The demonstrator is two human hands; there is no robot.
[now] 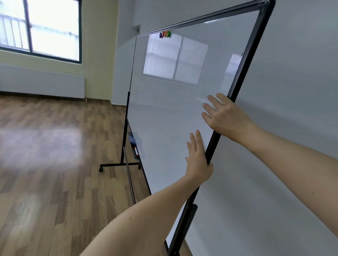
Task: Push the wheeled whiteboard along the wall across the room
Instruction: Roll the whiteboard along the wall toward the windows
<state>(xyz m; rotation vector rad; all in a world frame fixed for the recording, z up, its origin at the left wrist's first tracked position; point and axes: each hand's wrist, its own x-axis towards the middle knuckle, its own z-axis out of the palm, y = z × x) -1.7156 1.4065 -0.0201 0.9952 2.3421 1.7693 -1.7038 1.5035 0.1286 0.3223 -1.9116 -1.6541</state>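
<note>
The wheeled whiteboard (172, 100) stood close beside the wall (296, 96), its near frame edge gripped by the left hand (199, 160) and, higher up, the right hand (228, 117). Pushing so high risked tipping or veering it into the wall if a caster (101, 169) snagged.

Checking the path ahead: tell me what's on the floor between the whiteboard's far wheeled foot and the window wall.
Head view: bare wooden floor. Nothing shows between the whiteboard's far foot and the wall under the window, which carries only a long radiator.
</note>
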